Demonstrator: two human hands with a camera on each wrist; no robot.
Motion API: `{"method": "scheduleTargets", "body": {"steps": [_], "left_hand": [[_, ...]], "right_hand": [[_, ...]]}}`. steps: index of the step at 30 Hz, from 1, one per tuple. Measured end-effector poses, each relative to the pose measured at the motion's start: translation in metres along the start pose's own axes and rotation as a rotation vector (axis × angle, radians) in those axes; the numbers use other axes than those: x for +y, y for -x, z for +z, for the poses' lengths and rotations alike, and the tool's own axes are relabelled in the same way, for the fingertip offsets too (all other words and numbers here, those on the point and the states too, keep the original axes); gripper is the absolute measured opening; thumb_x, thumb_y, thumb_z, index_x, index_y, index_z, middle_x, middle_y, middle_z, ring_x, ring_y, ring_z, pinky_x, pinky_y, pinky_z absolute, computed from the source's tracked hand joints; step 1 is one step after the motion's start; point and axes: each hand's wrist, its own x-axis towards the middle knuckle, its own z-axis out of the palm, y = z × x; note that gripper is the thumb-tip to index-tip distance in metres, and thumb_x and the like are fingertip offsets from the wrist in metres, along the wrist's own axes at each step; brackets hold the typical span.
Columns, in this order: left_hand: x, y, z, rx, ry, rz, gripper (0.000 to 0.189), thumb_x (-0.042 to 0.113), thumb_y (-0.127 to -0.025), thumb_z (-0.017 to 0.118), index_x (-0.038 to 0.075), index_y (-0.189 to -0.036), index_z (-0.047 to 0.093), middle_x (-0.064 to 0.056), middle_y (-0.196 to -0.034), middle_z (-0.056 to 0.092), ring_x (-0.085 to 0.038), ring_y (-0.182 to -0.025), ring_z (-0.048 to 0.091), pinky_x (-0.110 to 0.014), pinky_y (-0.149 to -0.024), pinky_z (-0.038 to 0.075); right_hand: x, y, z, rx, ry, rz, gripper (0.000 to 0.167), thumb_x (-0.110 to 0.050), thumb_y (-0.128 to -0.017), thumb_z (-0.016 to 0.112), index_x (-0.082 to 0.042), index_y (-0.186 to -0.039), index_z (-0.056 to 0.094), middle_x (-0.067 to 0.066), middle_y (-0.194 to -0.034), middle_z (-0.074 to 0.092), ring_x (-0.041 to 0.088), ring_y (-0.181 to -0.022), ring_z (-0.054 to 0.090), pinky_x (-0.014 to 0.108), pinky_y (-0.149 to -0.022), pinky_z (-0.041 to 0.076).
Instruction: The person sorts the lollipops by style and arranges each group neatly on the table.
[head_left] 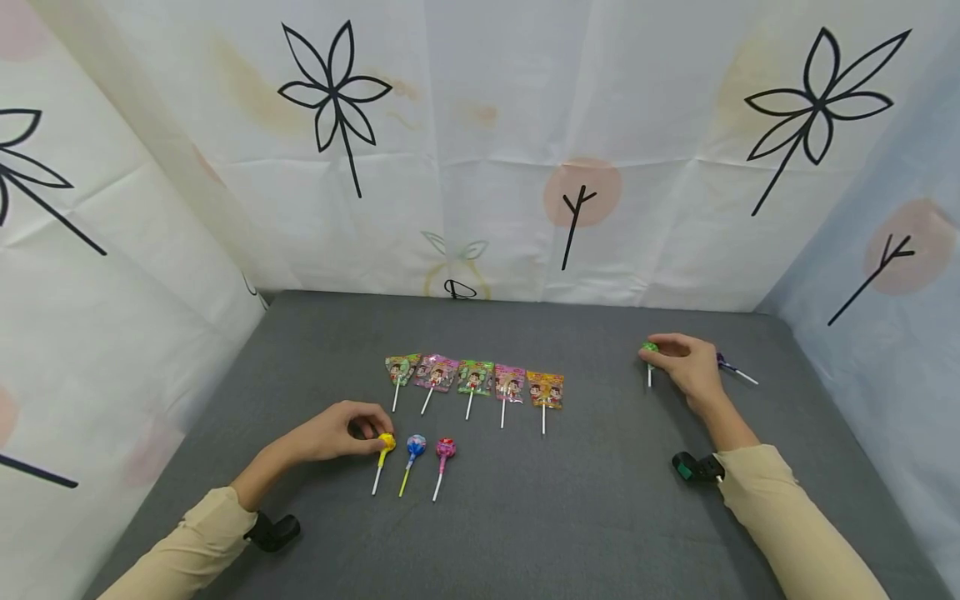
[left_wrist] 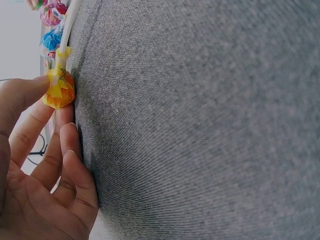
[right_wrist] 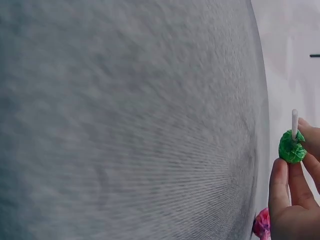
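My left hand (head_left: 348, 431) pinches the round head of a yellow lollipop (head_left: 386, 442) at the left end of a short row, its white stick pointing toward me. Beside it lie a blue lollipop (head_left: 416, 446) and a pink lollipop (head_left: 446, 450). In the left wrist view, thumb and fingers close on the yellow wrapper (left_wrist: 60, 92) near the grey cloth. Far to the right, my right hand (head_left: 690, 367) holds a green lollipop (right_wrist: 292, 147) by its head between thumb and fingertips. A dark purple lollipop (head_left: 737, 368) lies just right of that hand, partly hidden by it.
Behind the short row, several flat lollipops in printed wrappers stand side by side, among them an orange one (head_left: 545, 389) at the right end. Grey cloth (head_left: 570, 517) covers the table, and a patterned white curtain (head_left: 495, 125) rises along its back and sides.
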Motion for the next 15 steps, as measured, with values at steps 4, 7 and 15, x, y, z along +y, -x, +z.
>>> {"method": "scheduleTargets", "body": {"steps": [4, 7, 15], "left_hand": [[0.001, 0.000, 0.000, 0.000, -0.003, -0.007, 0.013, 0.017, -0.097, 0.073, 0.013, -0.110, 0.072, -0.001, -0.102, 0.070, -0.016, -0.089, 0.061, -0.032, -0.079, 0.051], [0.001, 0.000, 0.000, 0.000, 0.000, -0.011, 0.013, 0.017, -0.097, 0.073, 0.013, -0.110, 0.072, -0.002, -0.102, 0.070, -0.017, -0.089, 0.062, -0.032, -0.079, 0.051], [0.001, 0.000, 0.000, -0.002, -0.004, -0.029, 0.014, 0.017, -0.097, 0.073, 0.012, -0.110, 0.072, 0.000, -0.101, 0.070, -0.016, -0.088, 0.061, -0.030, -0.078, 0.051]], "right_hand": [[-0.002, 0.005, 0.002, -0.019, -0.019, -0.023, 0.043, -0.017, -0.092, 0.079, 0.009, -0.124, 0.067, 0.018, -0.113, 0.070, -0.002, -0.087, 0.063, 0.018, -0.074, 0.051], [-0.002, 0.008, 0.003, -0.030, -0.017, -0.033, 0.042, -0.016, -0.092, 0.079, 0.009, -0.123, 0.067, 0.019, -0.112, 0.071, -0.002, -0.087, 0.063, 0.016, -0.073, 0.050], [-0.005, 0.018, 0.006, -0.067, 0.014, -0.025, 0.041, -0.021, -0.091, 0.080, 0.006, -0.120, 0.069, 0.015, -0.108, 0.072, 0.000, -0.089, 0.063, 0.018, -0.073, 0.049]]}}
